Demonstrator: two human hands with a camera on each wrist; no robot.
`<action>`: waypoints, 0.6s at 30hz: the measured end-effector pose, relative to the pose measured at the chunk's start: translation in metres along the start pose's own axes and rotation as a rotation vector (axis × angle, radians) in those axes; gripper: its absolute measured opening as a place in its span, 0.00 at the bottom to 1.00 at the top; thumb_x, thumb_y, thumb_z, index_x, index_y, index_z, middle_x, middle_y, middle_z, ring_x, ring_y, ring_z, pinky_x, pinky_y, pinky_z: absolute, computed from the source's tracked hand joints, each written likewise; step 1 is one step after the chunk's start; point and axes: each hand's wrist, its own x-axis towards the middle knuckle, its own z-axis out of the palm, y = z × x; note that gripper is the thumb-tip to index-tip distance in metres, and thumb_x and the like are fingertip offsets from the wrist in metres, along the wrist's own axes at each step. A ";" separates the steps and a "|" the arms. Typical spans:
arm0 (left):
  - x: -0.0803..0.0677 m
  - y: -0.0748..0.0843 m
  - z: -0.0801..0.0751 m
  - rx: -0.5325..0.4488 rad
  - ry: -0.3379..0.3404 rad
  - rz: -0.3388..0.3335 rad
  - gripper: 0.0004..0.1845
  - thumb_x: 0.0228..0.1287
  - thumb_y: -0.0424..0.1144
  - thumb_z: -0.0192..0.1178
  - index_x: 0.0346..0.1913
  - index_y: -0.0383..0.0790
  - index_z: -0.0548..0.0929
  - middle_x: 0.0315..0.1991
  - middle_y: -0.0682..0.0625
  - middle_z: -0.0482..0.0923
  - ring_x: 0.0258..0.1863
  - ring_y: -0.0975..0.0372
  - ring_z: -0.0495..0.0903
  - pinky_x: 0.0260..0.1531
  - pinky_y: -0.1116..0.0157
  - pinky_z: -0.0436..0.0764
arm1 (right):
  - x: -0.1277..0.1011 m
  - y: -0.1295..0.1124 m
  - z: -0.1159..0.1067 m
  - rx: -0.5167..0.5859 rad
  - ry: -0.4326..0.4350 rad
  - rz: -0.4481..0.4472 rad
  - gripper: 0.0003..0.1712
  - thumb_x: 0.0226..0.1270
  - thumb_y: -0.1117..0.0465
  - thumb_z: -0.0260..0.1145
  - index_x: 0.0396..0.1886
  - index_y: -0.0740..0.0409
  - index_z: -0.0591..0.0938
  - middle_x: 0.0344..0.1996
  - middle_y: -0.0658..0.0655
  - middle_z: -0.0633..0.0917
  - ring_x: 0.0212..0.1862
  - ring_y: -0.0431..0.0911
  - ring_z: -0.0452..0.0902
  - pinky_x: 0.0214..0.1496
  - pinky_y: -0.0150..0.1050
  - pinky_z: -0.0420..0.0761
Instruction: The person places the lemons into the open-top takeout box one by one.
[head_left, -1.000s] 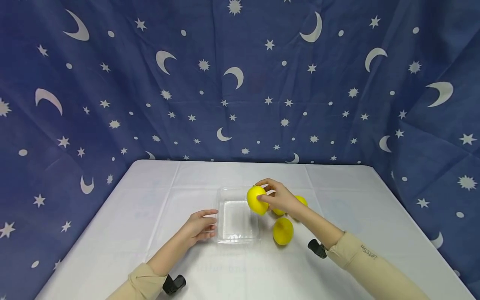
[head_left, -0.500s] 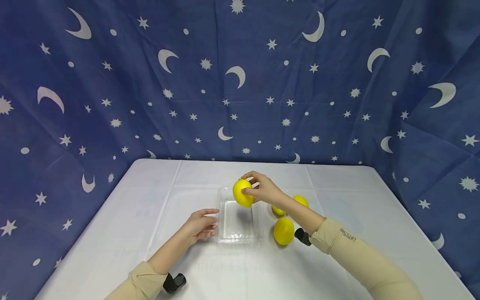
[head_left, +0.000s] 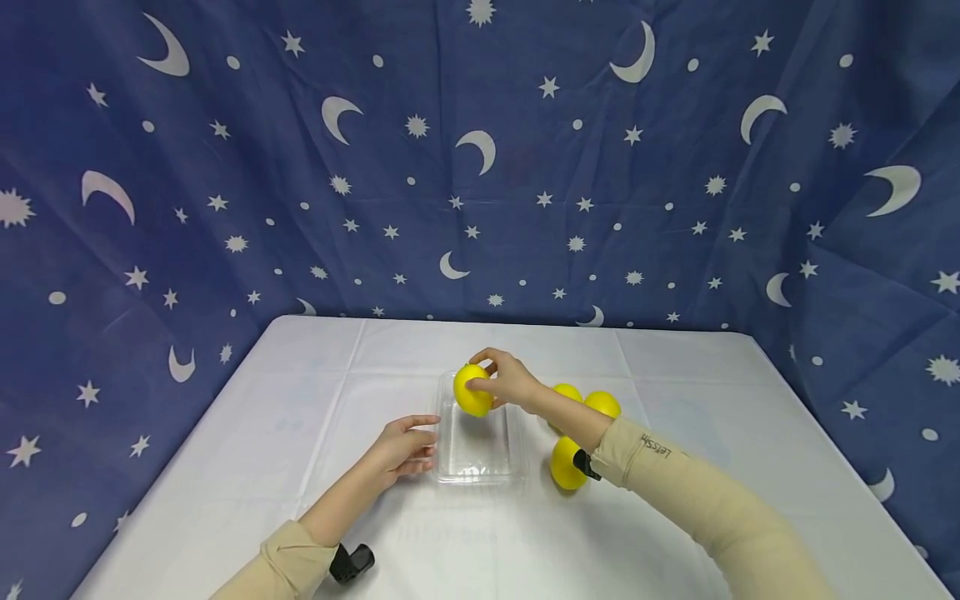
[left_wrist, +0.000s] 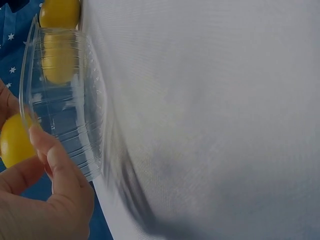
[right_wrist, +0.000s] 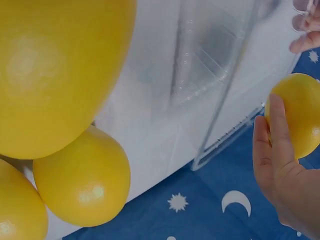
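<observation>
My right hand (head_left: 507, 384) pinches a yellow lemon (head_left: 473, 391) between thumb and fingers. It holds the lemon above the far part of a clear plastic container (head_left: 480, 479). In the right wrist view, the held lemon (right_wrist: 297, 115) is beyond the container's rim (right_wrist: 215, 125). My left hand (head_left: 401, 451) is at the container's left side, fingers loosely extended. Its fingertips (left_wrist: 40, 137) lie against the rim in the left wrist view. Nothing lies inside the container in the head view.
Three more lemons rest on the white table to the container's right: one nearer (head_left: 566, 467), two farther back, (head_left: 602, 405) the right one partly behind my forearm. A black wrist camera (head_left: 352, 564) sits by my left sleeve. A blue moon-and-star curtain (head_left: 480, 183) hangs behind the table.
My right hand has carried the lemon leftward from the container's right edge to over its far part, lowering slightly in the last half second. The left hand stays at the container's side.
</observation>
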 end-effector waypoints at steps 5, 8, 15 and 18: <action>0.001 -0.001 0.001 0.008 0.015 0.005 0.22 0.63 0.29 0.54 0.61 0.34 0.72 0.29 0.50 0.73 0.24 0.66 0.75 0.24 0.73 0.83 | 0.007 0.004 0.010 -0.031 -0.003 0.046 0.23 0.60 0.61 0.67 0.55 0.59 0.74 0.43 0.63 0.79 0.37 0.48 0.78 0.30 0.39 0.86; 0.002 -0.001 0.001 0.012 0.024 0.009 0.22 0.62 0.29 0.55 0.60 0.34 0.72 0.28 0.50 0.73 0.23 0.66 0.75 0.23 0.73 0.83 | 0.010 0.007 0.015 -0.041 -0.012 0.067 0.23 0.60 0.60 0.67 0.55 0.59 0.74 0.42 0.62 0.79 0.37 0.48 0.78 0.31 0.40 0.86; 0.002 -0.002 0.002 0.015 0.039 0.011 0.22 0.62 0.28 0.55 0.60 0.34 0.72 0.27 0.50 0.74 0.23 0.66 0.75 0.22 0.73 0.82 | 0.016 0.011 0.022 -0.072 -0.013 0.104 0.24 0.59 0.59 0.68 0.54 0.59 0.74 0.42 0.62 0.79 0.38 0.48 0.78 0.31 0.42 0.86; 0.001 -0.002 0.003 0.018 0.046 0.008 0.22 0.61 0.28 0.55 0.60 0.35 0.72 0.27 0.50 0.73 0.23 0.66 0.75 0.22 0.73 0.82 | 0.019 0.010 0.023 -0.078 -0.016 0.117 0.24 0.59 0.59 0.68 0.54 0.59 0.74 0.42 0.62 0.79 0.38 0.48 0.78 0.32 0.42 0.86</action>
